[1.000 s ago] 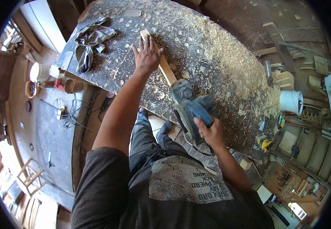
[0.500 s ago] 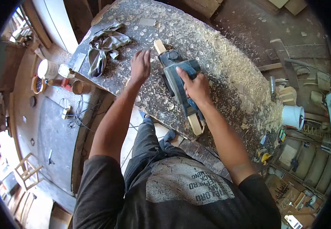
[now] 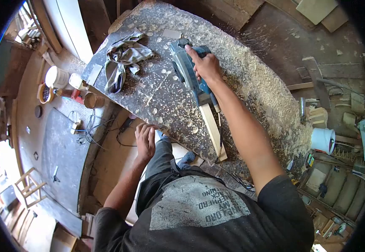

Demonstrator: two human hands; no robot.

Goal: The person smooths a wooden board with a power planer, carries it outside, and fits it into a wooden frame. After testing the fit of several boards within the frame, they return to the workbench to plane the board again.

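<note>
My right hand (image 3: 207, 67) is wrapped round the handle of a blue-green electric planer (image 3: 191, 69). The planer sits on a narrow pale wooden strip (image 3: 211, 129), near its far end, and covers that part of it. The strip's near end lies close to the bench's front edge. My left hand (image 3: 145, 140) hangs in the air just off that edge, empty, with its fingers loosely bent and open. The dark workbench (image 3: 155, 98) under the strip is strewn with shavings. A crumpled grey cloth (image 3: 125, 56) lies to the left of the planer.
Shavings (image 3: 268, 90) are heaped on the bench's right side. A flat metal piece (image 3: 172, 33) lies behind the planer. A white bucket (image 3: 322, 139) stands off the bench's right end. Cables (image 3: 91, 126) and a white tub (image 3: 57, 77) are at the left.
My right hand has pushed the planer away from me along the strip, baring more of its near end. My left hand has drawn back from above the bench toward my body.
</note>
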